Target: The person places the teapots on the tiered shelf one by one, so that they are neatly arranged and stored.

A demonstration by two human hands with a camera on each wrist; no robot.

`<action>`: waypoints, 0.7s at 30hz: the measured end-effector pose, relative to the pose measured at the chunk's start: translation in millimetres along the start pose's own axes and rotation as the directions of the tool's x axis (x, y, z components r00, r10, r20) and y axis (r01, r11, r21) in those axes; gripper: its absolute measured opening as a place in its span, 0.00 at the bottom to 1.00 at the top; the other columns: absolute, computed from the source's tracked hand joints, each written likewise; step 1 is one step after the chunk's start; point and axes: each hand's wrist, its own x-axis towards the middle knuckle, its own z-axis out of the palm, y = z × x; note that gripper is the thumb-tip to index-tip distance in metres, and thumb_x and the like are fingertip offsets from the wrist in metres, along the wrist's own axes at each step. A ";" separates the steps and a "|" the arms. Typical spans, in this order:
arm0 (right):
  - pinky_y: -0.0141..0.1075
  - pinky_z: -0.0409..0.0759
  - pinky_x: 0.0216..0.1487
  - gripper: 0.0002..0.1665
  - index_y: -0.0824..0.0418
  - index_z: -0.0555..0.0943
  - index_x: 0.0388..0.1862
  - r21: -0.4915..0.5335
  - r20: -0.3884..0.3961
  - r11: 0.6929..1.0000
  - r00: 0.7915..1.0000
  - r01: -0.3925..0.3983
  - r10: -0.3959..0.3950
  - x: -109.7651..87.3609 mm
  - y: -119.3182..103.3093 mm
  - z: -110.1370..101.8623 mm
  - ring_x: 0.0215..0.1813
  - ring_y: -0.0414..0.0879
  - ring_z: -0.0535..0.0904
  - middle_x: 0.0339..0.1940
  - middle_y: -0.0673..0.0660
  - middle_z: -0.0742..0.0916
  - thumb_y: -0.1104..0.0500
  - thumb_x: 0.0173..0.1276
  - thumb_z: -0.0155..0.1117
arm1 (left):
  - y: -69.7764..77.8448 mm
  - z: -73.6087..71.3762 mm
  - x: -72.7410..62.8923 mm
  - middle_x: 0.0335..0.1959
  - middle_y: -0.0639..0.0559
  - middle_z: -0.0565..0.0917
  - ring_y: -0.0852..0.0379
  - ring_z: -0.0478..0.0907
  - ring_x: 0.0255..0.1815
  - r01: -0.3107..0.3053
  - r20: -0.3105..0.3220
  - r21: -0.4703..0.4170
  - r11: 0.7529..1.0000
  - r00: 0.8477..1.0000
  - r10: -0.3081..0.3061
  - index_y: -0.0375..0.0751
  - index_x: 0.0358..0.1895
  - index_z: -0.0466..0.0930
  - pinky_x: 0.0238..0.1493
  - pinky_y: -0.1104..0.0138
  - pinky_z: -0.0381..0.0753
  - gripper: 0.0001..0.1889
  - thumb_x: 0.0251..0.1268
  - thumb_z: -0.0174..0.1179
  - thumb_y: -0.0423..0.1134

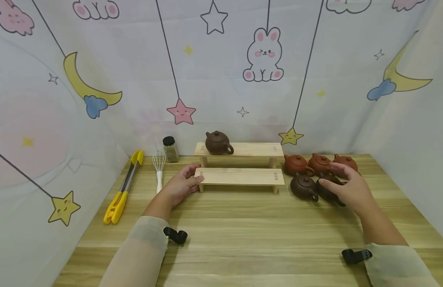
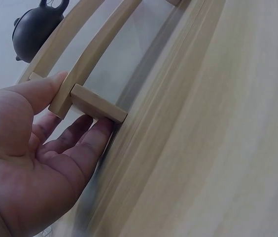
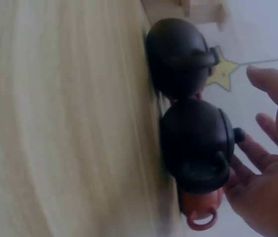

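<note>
My left hand (image 1: 179, 185) grips the left end of the lower wooden shelf (image 1: 239, 176), thumb on top and fingers by its leg (image 2: 97, 103). A dark brown teapot (image 1: 217, 143) stands on the upper shelf (image 1: 255, 149), toward its left end. At the right, my right hand (image 1: 352, 192) hovers with spread fingers over a dark teapot (image 3: 195, 138), partly hiding it in the head view. Beside that one sits another dark teapot (image 1: 303, 187). Behind them stand reddish-brown teapots: one at left (image 1: 296, 164), a middle one (image 1: 319, 162) and a right one (image 1: 346, 162), partly covered by the hand.
Yellow-handled tongs (image 1: 124, 187) lie at the table's left side. A whisk with a white handle (image 1: 159, 175) and a black-lidded spice jar (image 1: 170, 150) are left of the shelves. A printed curtain (image 1: 221, 91) hangs behind the wooden table (image 1: 243, 239).
</note>
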 end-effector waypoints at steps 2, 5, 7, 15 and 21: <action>0.70 0.72 0.69 0.53 0.61 0.64 0.84 -0.015 0.023 1.000 1.000 -0.001 0.002 1.0 4.2 -0.1 0.79 0.74 0.67 0.80 0.71 0.74 0.36 0.72 0.73 | 0.4 0.5 0.3 0.90 0.41 0.48 0.43 0.61 0.83 0.001 0.000 -0.001 1.000 1.000 -0.001 0.46 0.85 0.56 0.83 0.44 0.66 0.35 0.83 0.60 0.36; 0.70 0.72 0.68 0.55 0.61 0.63 0.85 -0.017 0.062 1.000 0.998 -0.014 0.015 2.1 9.1 -0.9 0.80 0.74 0.65 0.81 0.71 0.72 0.36 0.72 0.73 | 0.6 0.8 0.6 0.90 0.42 0.50 0.44 0.63 0.82 0.004 -0.004 -0.003 1.000 1.000 -0.004 0.46 0.85 0.56 0.83 0.44 0.66 0.35 0.83 0.59 0.36; 0.69 0.73 0.68 0.56 0.61 0.61 0.86 -0.016 0.086 0.999 0.996 -0.029 0.030 2.9 12.4 -1.5 0.80 0.74 0.65 0.82 0.72 0.70 0.36 0.72 0.73 | 0.7 0.5 0.8 0.90 0.42 0.51 0.45 0.63 0.81 0.004 -0.006 -0.002 1.000 1.000 -0.004 0.46 0.85 0.56 0.83 0.44 0.67 0.35 0.83 0.60 0.36; 0.69 0.73 0.68 0.59 0.64 0.58 0.87 -0.057 0.161 0.995 0.983 -0.082 0.090 6.4 23.8 -5.8 0.78 0.77 0.64 0.81 0.78 0.66 0.37 0.71 0.74 | 1.3 0.1 0.7 0.91 0.42 0.47 0.43 0.60 0.85 0.003 0.000 -0.004 1.000 1.000 -0.003 0.46 0.85 0.56 0.83 0.44 0.66 0.35 0.82 0.60 0.36; 0.72 0.71 0.68 0.59 0.65 0.59 0.86 -0.109 0.204 0.988 0.970 -0.113 0.134 4.8 24.0 -8.0 0.78 0.81 0.61 0.80 0.83 0.64 0.36 0.70 0.75 | 0.7 0.0 0.5 0.91 0.41 0.45 0.43 0.59 0.85 0.007 -0.002 0.002 1.000 1.000 -0.007 0.45 0.85 0.56 0.83 0.44 0.66 0.35 0.82 0.60 0.36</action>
